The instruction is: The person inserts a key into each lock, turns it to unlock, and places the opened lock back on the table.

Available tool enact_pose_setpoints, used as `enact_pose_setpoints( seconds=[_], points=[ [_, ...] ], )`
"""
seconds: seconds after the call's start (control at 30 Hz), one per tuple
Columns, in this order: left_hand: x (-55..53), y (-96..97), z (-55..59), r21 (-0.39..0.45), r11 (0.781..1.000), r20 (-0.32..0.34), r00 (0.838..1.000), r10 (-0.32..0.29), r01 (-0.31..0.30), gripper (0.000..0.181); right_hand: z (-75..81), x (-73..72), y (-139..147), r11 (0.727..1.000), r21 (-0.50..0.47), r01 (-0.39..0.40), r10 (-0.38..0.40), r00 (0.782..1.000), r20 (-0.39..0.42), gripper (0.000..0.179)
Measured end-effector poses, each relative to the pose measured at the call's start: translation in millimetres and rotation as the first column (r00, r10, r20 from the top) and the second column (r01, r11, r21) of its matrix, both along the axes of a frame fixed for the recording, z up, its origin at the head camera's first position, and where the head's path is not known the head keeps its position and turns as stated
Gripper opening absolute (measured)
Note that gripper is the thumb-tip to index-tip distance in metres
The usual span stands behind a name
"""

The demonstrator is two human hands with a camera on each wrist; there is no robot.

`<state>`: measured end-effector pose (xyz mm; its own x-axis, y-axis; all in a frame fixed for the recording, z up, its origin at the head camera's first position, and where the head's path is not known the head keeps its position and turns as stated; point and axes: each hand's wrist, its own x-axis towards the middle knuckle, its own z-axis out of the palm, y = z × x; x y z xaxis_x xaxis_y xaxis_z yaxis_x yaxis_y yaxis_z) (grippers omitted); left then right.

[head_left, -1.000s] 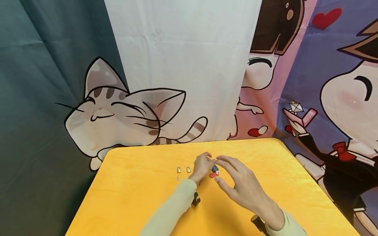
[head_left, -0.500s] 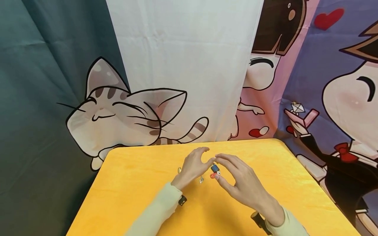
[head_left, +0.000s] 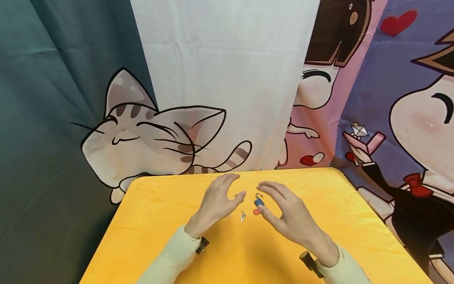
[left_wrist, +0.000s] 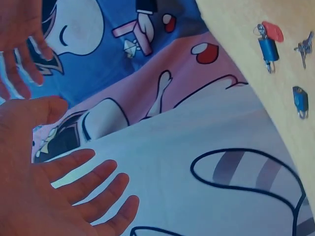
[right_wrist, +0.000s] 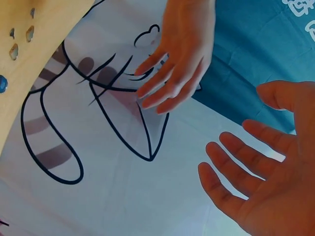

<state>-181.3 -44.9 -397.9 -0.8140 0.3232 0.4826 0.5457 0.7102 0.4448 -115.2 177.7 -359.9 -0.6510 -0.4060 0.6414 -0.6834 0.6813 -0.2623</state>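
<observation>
Both hands hover apart over the table with fingers spread and nothing held. My left hand is left of a small bunch of silver keys. My right hand stands nearest a blue padlock, its thumb tip overlapping the lock's lower end in the head view. The padlock's shackle shows at the far end, and a red tag or key head lies at the near end. A second blue padlock shows in the left wrist view; in the head view, the left hand largely hides that area.
Two brass-coloured padlocks lie on the yellow-covered table in the right wrist view, with small keys beside them. A printed cartoon curtain hangs right behind the table's far edge.
My left hand has drawn back leftward from beside the blue padlock and its fingers have spread, uncovering the silver keys and covering the brass padlocks. The right hand has barely moved.
</observation>
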Motion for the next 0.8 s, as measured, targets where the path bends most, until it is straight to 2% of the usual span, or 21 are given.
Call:
enact_pose_setpoints(
  seconds=[0.23, 0.5, 0.63, 0.8],
  points=[
    [10.5, -16.0, 4.6, -0.019, 1.0, -0.06, 0.998, -0.001, 0.0, 0.053, -5.5, -10.8, -1, 1.0, -0.007, 0.005, -0.005, 1.0, 0.012, 0.043],
    [16.6, -28.5, 3.1, -0.055, 0.998, -0.103, 0.995, 0.011, -0.017, 0.053, -15.8, -25.0, -6, 1.0, 0.013, 0.023, -0.023, 1.0, 0.003, 0.043],
    [19.3, -33.8, 1.4, -0.06, 0.998, -0.137, 0.991, 0.008, -0.017, 0.052, -22.7, -34.4, -9, 0.999, 0.02, 0.05, -0.051, 0.998, 0.033, 0.042],
    [21.8, -37.4, -0.1, -0.064, 0.998, -0.134, 0.991, 0.007, -0.016, 0.051, -33.4, -47.3, -12, 0.996, 0.016, 0.09, -0.091, 0.991, 0.096, 0.039]
  ],
)
